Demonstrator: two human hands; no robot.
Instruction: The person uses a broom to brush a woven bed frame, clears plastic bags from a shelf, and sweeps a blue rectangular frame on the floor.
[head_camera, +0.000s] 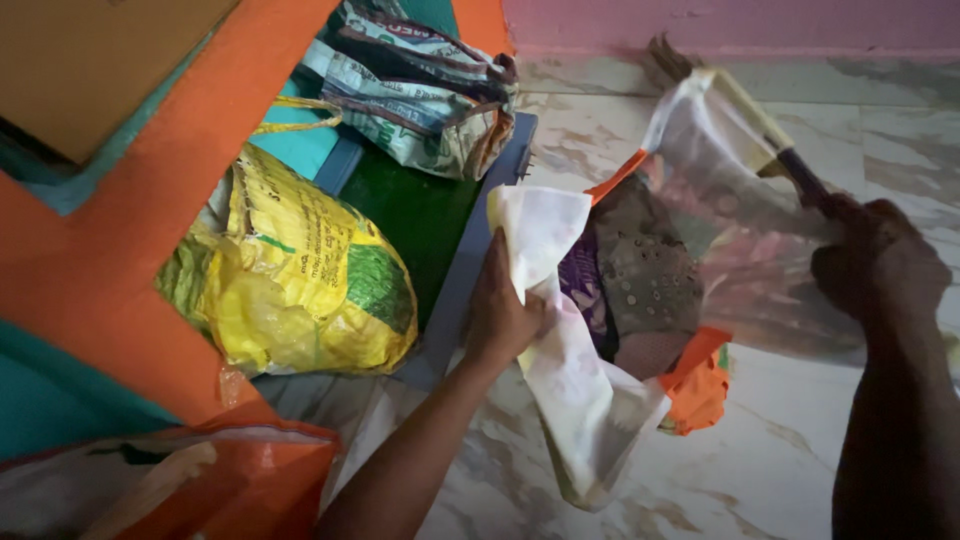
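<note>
Left hand: my left hand (503, 315) is closed in a pinch on the near rim of a translucent white plastic bag with orange handles (560, 300); I see the thumb and fingers folded over the edge, with the whitish film bunched under them.

Right hand: my right hand (872, 262) is curled into a fist at the far side of the same bag. It grips a dark, thin handle (800, 178) that runs up to a pale flat piece behind the film. I cannot tell whether it also clamps the bag's rim.

Bag: I have it stretched open between both hands, held above the pale marbled stone floor (780, 470), mouth towards me, its lower end sagging down past my left wrist.

Bag contents: folded patterned cloth in brown, purple and pink (645, 285) sits inside, partly seen through the plastic. An orange scrap (698, 385) hangs at the bottom edge.

Left of me: a yellow woven sack with green print (300, 280) lies on its side, just beside a dark green panel with a grey frame (420, 215).

Further back: a crumpled printed sack in grey-green and red (420, 90) rests against the top of that panel.

Near corner: an orange and white sack (200, 480) lies at the bottom left.

Wall: a pink wall (720, 20) meets the floor behind the bag.
</note>
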